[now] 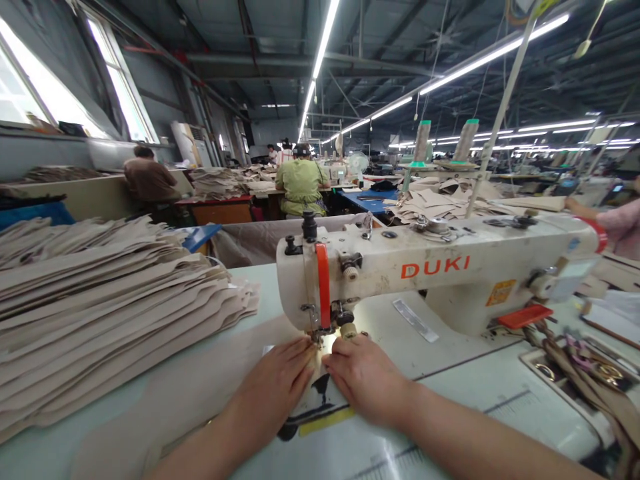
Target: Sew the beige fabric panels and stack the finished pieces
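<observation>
A white DUKI sewing machine [435,267] stands on the pale green table [500,393]. A beige fabric piece [200,380] lies flat on the table and runs under the needle area. My left hand [275,393] rests palm down on this fabric, fingers together, pointing at the presser foot [320,337]. My right hand [363,373] lies just right of the needle with its fingers curled down against the cloth edge. The two hands nearly touch under the machine head. What the right fingers pinch is hidden.
A tall stack of beige cut fabric pieces [100,300] fills the table's left side. Brown straps with metal rings [585,367] lie in a tray at the right. Thread cones [423,140] stand behind the machine. Other workers [300,183] sit at tables farther back.
</observation>
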Motion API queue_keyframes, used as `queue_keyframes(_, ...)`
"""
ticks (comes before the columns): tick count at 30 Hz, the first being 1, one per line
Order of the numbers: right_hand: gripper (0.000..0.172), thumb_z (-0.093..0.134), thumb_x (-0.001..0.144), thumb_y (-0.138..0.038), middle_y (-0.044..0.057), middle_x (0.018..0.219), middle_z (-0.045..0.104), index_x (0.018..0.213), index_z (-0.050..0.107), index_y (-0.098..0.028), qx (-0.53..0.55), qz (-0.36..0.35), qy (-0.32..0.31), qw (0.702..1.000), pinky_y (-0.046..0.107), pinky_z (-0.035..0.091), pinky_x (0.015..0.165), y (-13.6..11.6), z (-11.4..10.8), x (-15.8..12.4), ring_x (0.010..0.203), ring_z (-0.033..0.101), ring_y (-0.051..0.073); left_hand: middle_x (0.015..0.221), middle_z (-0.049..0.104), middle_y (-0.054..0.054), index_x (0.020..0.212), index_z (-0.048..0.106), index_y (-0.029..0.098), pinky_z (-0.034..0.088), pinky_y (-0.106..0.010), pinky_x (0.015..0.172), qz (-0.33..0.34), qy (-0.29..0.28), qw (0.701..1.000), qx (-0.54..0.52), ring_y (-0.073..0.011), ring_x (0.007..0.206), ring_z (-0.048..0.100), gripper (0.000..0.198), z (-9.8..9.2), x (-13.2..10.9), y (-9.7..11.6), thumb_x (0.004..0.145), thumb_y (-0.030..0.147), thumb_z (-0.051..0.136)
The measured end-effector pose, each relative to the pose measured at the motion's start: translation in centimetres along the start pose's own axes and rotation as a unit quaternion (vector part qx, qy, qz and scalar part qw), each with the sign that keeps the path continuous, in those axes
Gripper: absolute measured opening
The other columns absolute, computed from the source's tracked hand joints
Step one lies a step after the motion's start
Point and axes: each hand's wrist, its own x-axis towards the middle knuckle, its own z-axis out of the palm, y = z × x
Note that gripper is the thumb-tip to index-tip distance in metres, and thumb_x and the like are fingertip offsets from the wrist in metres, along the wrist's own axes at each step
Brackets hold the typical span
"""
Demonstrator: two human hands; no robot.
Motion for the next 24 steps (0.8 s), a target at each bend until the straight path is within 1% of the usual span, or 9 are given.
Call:
queue_keyframes(6,0.02,0.047,0.096,-0.018,0.004,0.08,0.061,0.086,0.065,-0.017,0.016,0.012,0.006,1.0,0.03,0.039,0.073,0.1,0.1,-0.2,0.075,0.049,0.018,0.121,0.067,-0.01,0.117,0.064,0.015,0.052,-0.039,0.098,-0.028,-0.009,1.0,-0.008,-0.0219,0.114,0.061,0.031,-0.2,0.4,-0.4,0.096,0.017,0.042)
queue_keyframes(10,0.021,0.047,0.096,-0.018,0.005,0.08,0.061,0.086,0.066,-0.017,0.048,0.008,0.031,0.998,0.029,0.041,0.074,0.0,0.0,-0.6,0.079,0.051,0.019,0.125,0.065,-0.01,0.12,0.063,0.015,0.051,-0.038,0.099,-0.054,-0.025,0.998,-0.031,-0.0204,0.115,0.061,0.032,-1.3,-1.1,0.4,0.094,0.018,0.045)
queue_keyframes(14,0.023,0.045,0.096,-0.017,0.006,0.079,0.061,0.086,0.066,-0.017,0.08,-0.004,0.056,0.995,0.03,0.043,0.074,-0.1,0.1,-1.2,0.08,0.053,0.02,0.132,0.06,-0.007,0.129,0.057,0.019,0.045,-0.037,0.104,-0.055,-0.066,0.996,-0.037,-0.0189,0.121,0.056,0.036,-3.8,-4.0,2.3,0.094,0.021,0.047)
queue_keyframes(16,0.024,0.044,0.096,-0.017,0.007,0.079,0.061,0.089,0.067,-0.017,0.09,-0.014,0.061,0.994,0.031,0.044,0.075,-0.1,0.1,-1.4,0.081,0.054,0.02,0.142,0.051,-0.009,0.139,0.048,0.02,0.039,-0.042,0.108,-0.07,-0.071,0.995,-0.011,-0.0221,0.131,0.046,0.046,-5.4,-5.2,3.2,0.094,0.028,0.05)
queue_keyframes(19,0.025,0.043,0.097,-0.018,0.008,0.081,0.062,0.093,0.068,-0.016,0.109,-0.023,0.065,0.992,0.031,0.045,0.076,-0.2,0.0,-1.7,0.081,0.055,0.02,0.156,0.025,-0.015,0.15,0.026,0.017,0.029,-0.054,0.111,-0.131,-0.019,0.989,0.069,-0.0312,0.143,0.024,0.068,-7.4,-7.5,3.7,0.093,0.043,0.051)
queue_keyframes(20,0.026,0.042,0.097,-0.017,0.008,0.081,0.062,0.094,0.068,-0.016,0.116,-0.024,0.065,0.991,0.032,0.046,0.076,-0.2,-0.1,-1.8,0.081,0.056,0.02,0.157,0.019,-0.017,0.152,0.02,0.015,0.029,-0.056,0.111,-0.149,-0.006,0.985,0.089,-0.034,0.143,0.02,0.076,-7.7,-8.7,3.7,0.091,0.05,0.051)
queue_keyframes(21,0.026,0.042,0.097,-0.017,0.009,0.082,0.063,0.094,0.068,-0.016,0.123,-0.025,0.064,0.99,0.032,0.046,0.075,-0.3,-0.2,-1.9,0.081,0.056,0.021,0.157,0.019,-0.018,0.153,0.016,0.014,0.032,-0.055,0.109,-0.15,-0.004,0.984,0.1,-0.0357,0.143,0.022,0.085,-7.8,-10.0,3.8,0.088,0.056,0.052)
queue_keyframes(23,0.027,0.041,0.097,-0.017,0.009,0.084,0.064,0.094,0.068,-0.017,0.138,-0.023,0.058,0.988,0.033,0.047,0.075,-0.4,-0.2,-2.2,0.082,0.057,0.021,0.153,0.03,-0.017,0.153,0.015,0.016,0.043,-0.048,0.103,-0.116,-0.038,0.986,0.11,-0.0351,0.137,0.035,0.094,-7.5,-13.3,4.0,0.082,0.061,0.057)
queue_keyframes(24,0.028,0.04,0.097,-0.017,0.009,0.085,0.064,0.094,0.068,-0.018,0.145,-0.021,0.056,0.988,0.033,0.048,0.076,-0.4,-0.1,-2.3,0.083,0.058,0.021,0.149,0.04,-0.014,0.152,0.02,0.019,0.048,-0.042,0.098,-0.081,-0.06,0.988,0.119,-0.0316,0.132,0.045,0.087,-7.3,-15.0,4.2,0.084,0.055,0.059)
